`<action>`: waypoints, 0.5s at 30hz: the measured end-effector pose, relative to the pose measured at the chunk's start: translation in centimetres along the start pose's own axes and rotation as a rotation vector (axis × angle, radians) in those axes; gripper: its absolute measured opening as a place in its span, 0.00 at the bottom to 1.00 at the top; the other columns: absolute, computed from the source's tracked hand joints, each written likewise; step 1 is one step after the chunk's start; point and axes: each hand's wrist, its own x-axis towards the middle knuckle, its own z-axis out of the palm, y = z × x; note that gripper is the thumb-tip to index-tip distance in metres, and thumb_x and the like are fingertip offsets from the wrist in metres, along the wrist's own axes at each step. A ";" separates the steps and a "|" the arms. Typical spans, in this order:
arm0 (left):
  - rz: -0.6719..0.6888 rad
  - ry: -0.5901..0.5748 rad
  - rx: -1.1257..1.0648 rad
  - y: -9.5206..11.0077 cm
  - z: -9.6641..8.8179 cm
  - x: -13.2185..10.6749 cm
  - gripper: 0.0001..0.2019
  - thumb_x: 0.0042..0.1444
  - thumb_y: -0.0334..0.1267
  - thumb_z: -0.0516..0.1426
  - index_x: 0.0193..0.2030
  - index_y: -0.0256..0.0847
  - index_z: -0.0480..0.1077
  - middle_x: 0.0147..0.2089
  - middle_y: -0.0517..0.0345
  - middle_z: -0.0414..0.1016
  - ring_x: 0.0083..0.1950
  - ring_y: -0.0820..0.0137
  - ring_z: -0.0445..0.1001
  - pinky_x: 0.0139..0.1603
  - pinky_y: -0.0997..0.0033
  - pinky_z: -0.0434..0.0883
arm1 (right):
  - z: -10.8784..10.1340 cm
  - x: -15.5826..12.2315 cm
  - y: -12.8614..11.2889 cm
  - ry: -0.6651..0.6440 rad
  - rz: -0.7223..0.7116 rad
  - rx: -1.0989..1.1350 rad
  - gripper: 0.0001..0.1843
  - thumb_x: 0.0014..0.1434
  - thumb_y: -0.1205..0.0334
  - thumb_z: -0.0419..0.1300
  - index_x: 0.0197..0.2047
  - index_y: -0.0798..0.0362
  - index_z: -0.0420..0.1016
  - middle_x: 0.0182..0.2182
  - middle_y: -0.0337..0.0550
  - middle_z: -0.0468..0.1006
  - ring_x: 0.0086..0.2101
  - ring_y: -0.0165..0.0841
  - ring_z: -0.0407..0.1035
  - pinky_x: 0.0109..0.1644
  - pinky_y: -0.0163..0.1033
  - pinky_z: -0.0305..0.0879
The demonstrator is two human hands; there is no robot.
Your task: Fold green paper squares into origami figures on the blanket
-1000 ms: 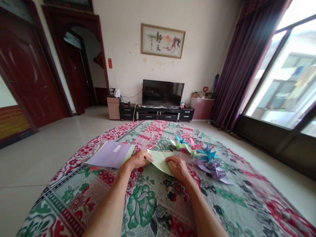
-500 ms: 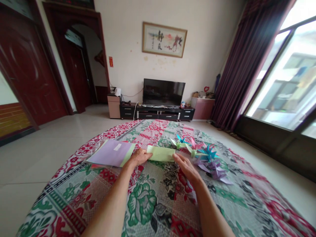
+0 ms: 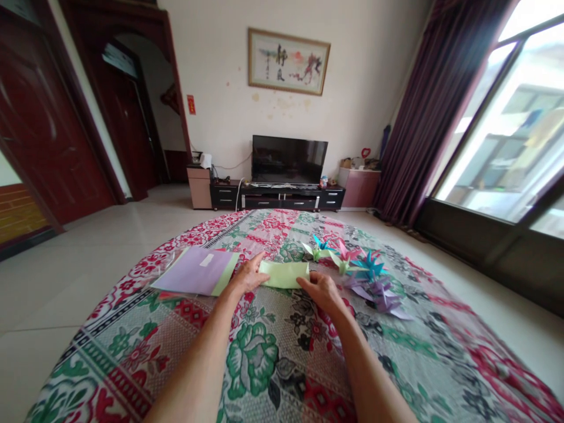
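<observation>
A light green paper (image 3: 285,274), folded into a flat strip, lies on the flowered tablecloth (image 3: 273,358). My left hand (image 3: 249,275) rests at its left end with fingers stretched out flat onto the paper. My right hand (image 3: 323,289) sits at the strip's near right edge, fingers bent and pressing down on the fold. Neither hand lifts the paper off the cloth.
A stack of purple and green paper sheets (image 3: 197,278) lies to the left of my left hand. Several folded paper flowers (image 3: 365,276) in green, pink, teal and purple lie to the right. Beyond the table stand a TV (image 3: 289,160) and low cabinet.
The green sheet went from an open angled sheet to a folded flat strip. My right hand moved off it and came back to its near right edge; my left hand's fingers stretched out.
</observation>
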 end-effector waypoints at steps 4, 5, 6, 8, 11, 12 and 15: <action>0.060 0.083 0.310 0.1 -0.1 -0.1 0.32 0.47 0.37 0.57 0.62 0.41 0.60 0.23 0.64 0.71 0.27 0.71 0.69 0.31 0.75 0.62 | 1.1 0.1 0.0 0.149 0.020 -0.161 0.21 0.49 0.56 0.57 0.46 0.57 0.72 0.26 0.42 0.76 0.29 0.34 0.69 0.34 0.35 0.61; 0.077 0.102 0.355 0.1 0.1 -0.1 0.29 0.49 0.38 0.56 0.61 0.41 0.62 0.23 0.63 0.72 0.28 0.70 0.70 0.32 0.75 0.63 | 1.3 0.1 -0.1 0.168 0.026 -0.207 0.24 0.50 0.57 0.56 0.49 0.58 0.70 0.26 0.42 0.76 0.29 0.34 0.69 0.35 0.36 0.61; 0.095 0.117 0.388 0.0 0.3 0.0 0.26 0.50 0.39 0.56 0.59 0.42 0.65 0.25 0.61 0.74 0.30 0.69 0.71 0.35 0.74 0.64 | 1.5 0.1 -0.2 0.184 0.026 -0.245 0.26 0.50 0.58 0.56 0.52 0.59 0.67 0.25 0.41 0.75 0.29 0.35 0.69 0.36 0.37 0.60; 0.129 0.135 0.441 -0.3 0.8 0.2 0.20 0.52 0.39 0.55 0.53 0.41 0.71 0.33 0.55 0.77 0.37 0.67 0.73 0.42 0.72 0.65 | 1.7 0.0 -0.2 0.204 0.014 -0.298 0.30 0.51 0.59 0.55 0.57 0.60 0.62 0.25 0.41 0.74 0.30 0.36 0.69 0.38 0.37 0.60; 0.168 0.149 0.561 -0.8 1.4 0.5 0.15 0.55 0.41 0.53 0.45 0.41 0.76 0.40 0.50 0.78 0.43 0.64 0.72 0.50 0.68 0.63 | 2.1 -0.1 0.0 0.212 -0.025 -0.363 0.30 0.50 0.60 0.56 0.57 0.58 0.61 0.29 0.44 0.75 0.33 0.37 0.68 0.41 0.38 0.59; 0.178 0.161 0.600 -1.0 1.5 0.5 0.14 0.55 0.41 0.53 0.44 0.42 0.76 0.40 0.49 0.77 0.44 0.63 0.72 0.51 0.66 0.62 | 2.2 -0.1 0.2 0.216 -0.038 -0.383 0.30 0.50 0.60 0.56 0.57 0.58 0.62 0.32 0.45 0.74 0.35 0.37 0.68 0.42 0.39 0.59; 0.215 0.238 0.659 -1.5 1.8 0.6 0.17 0.54 0.42 0.55 0.48 0.39 0.74 0.41 0.47 0.75 0.46 0.61 0.70 0.53 0.63 0.62 | 2.6 0.1 0.9 0.275 -0.069 -0.429 0.31 0.49 0.60 0.56 0.56 0.60 0.62 0.41 0.53 0.72 0.41 0.41 0.66 0.47 0.42 0.59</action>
